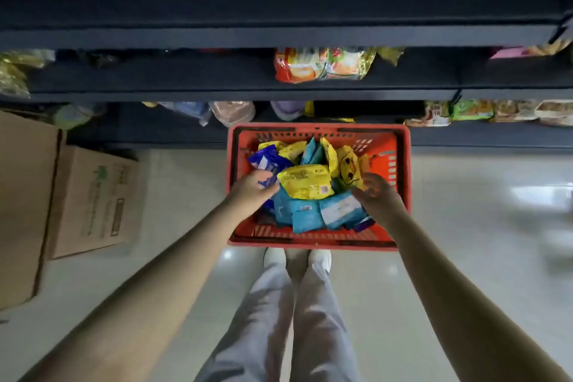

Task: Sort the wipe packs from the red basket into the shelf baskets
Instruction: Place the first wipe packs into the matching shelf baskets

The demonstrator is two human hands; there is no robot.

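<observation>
Left hand (252, 187), right hand (379, 195) in red basket (319, 128) on glossy floor (465, 242) by shelves (217, 37).

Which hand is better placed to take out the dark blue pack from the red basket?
Left. The left hand already holds the dark blue pack at the left side of the red basket; the right hand hovers empty at the opposite side.

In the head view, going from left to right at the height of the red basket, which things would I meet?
large cardboard box → smaller cardboard box with green print → left hand, pinching a dark blue pack → yellow pack → right hand
</observation>
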